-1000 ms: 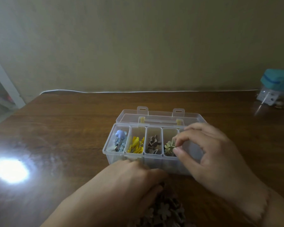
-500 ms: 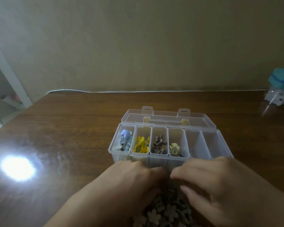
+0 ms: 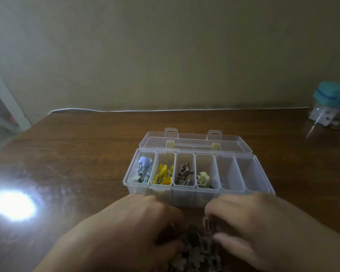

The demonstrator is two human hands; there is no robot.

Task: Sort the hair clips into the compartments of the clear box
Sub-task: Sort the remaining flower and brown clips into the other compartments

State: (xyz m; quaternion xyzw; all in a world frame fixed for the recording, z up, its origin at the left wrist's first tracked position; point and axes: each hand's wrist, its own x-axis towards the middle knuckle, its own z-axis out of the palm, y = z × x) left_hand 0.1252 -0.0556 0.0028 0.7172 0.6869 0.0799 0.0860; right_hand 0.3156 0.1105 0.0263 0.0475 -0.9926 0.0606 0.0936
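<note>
The clear box [image 3: 264, 174] stands open mid-table. From the left, its compartments hold blue clips [image 3: 144, 169], yellow clips [image 3: 163, 174], brown clips [image 3: 185, 173] and a cream flower clip [image 3: 203, 178]. The two right compartments [image 3: 240, 173] look empty. A pile of loose flower-shaped hair clips [image 3: 198, 252] lies in front of the box at the bottom edge. My left hand [image 3: 130, 228] rests on the pile's left side with fingers curled; its grip is hidden. My right hand [image 3: 263, 228] is over the pile's right side, thumb and fingers pinching a small pale clip [image 3: 207, 222], blurred.
The box lid [image 3: 194, 142] lies open behind the compartments. A teal-lidded container [image 3: 332, 95] with small items sits at the far right. A white cable [image 3: 126, 110] runs along the wall. A bright glare [image 3: 14, 205] marks the wooden table [image 3: 77, 154] on the left.
My right hand left the cream clip in the fourth compartment and drew back to the pile, where it now pinches another clip. My left hand stayed on the pile.
</note>
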